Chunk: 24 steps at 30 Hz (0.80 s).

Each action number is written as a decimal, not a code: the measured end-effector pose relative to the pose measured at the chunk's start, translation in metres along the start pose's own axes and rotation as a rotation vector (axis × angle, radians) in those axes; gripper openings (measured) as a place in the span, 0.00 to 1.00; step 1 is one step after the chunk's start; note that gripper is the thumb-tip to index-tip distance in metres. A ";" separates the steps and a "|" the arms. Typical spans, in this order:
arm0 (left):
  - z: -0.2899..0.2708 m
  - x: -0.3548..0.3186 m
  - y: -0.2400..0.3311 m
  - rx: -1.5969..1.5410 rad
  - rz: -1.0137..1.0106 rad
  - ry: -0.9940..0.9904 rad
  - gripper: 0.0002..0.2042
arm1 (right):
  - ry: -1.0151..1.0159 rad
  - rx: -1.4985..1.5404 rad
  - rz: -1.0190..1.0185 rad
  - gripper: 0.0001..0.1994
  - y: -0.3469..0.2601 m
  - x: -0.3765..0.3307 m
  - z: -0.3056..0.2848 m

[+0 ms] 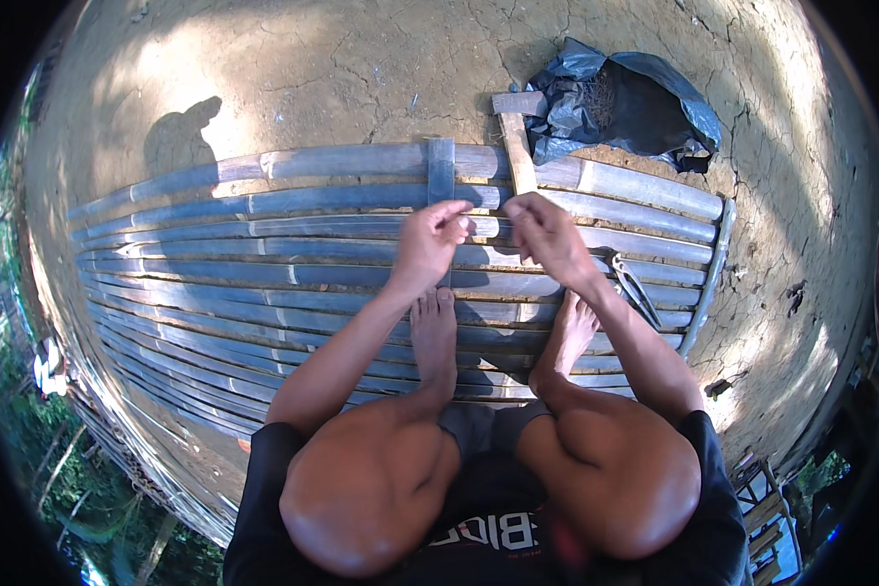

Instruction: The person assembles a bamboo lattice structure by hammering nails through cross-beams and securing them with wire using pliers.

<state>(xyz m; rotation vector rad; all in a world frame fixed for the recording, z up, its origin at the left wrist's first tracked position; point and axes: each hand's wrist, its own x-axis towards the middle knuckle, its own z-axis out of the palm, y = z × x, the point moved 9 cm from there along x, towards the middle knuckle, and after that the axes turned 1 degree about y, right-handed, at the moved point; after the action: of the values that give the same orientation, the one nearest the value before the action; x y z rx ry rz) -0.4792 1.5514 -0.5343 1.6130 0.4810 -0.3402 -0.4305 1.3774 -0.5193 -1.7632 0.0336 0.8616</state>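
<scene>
Watching from far away, I see two bare feet point(434, 337) on the bamboo slats point(337, 274). Pliers point(627, 276) lie by the right wrist. The left hand point(430, 246) and right hand point(554, 237) have curled fingers over the slats; I can't tell if they pinch anything. The hammer point(518, 151) reaches from near the right hand to a black bag point(654, 98).

large white lettering point(498, 531) (partly hidden) stands on the black shirt point(493, 488).
</scene>
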 end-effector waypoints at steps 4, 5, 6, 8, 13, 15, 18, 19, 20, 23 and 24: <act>-0.041 0.029 -0.023 -0.195 -0.180 0.122 0.11 | 0.606 -0.310 -0.109 0.13 0.056 -0.051 -0.121; -0.040 0.039 -0.018 -0.265 -0.142 0.131 0.10 | 0.816 -0.388 -0.115 0.13 0.071 -0.081 -0.150; -0.043 0.046 -0.016 -0.330 -0.107 0.155 0.08 | 0.897 -0.545 -0.028 0.14 0.103 -0.106 -0.169; -0.051 0.060 -0.017 -0.276 -0.060 0.236 0.07 | 0.912 -0.906 0.015 0.21 0.138 -0.145 -0.171; -0.054 0.085 -0.020 -0.198 0.086 0.335 0.05 | 0.894 -1.163 -0.088 0.23 0.148 -0.178 -0.139; -0.048 0.090 -0.023 -0.117 0.134 0.343 0.04 | 0.768 -1.087 0.023 0.25 0.180 -0.175 -0.153; -0.046 0.091 -0.028 -0.103 0.173 0.379 0.04 | 0.689 -1.001 0.078 0.26 0.195 -0.176 -0.152; -0.046 0.090 -0.028 -0.074 0.203 0.390 0.04 | 0.678 -0.979 0.074 0.25 0.188 -0.173 -0.151; -0.047 0.089 -0.028 -0.046 0.233 0.403 0.04 | 0.667 -0.959 0.069 0.25 0.181 -0.171 -0.149; -0.048 0.085 -0.025 0.023 0.285 0.414 0.04 | 0.627 -0.902 0.052 0.23 0.152 -0.160 -0.147; -0.046 0.084 -0.022 0.040 0.299 0.411 0.04 | 0.637 -0.916 0.006 0.23 0.139 -0.155 -0.148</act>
<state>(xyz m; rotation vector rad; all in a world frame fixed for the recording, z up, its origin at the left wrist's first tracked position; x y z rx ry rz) -0.4201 1.6076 -0.5902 1.7702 0.5340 0.2132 -0.5252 1.1403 -0.5286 -2.8439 0.0691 0.2645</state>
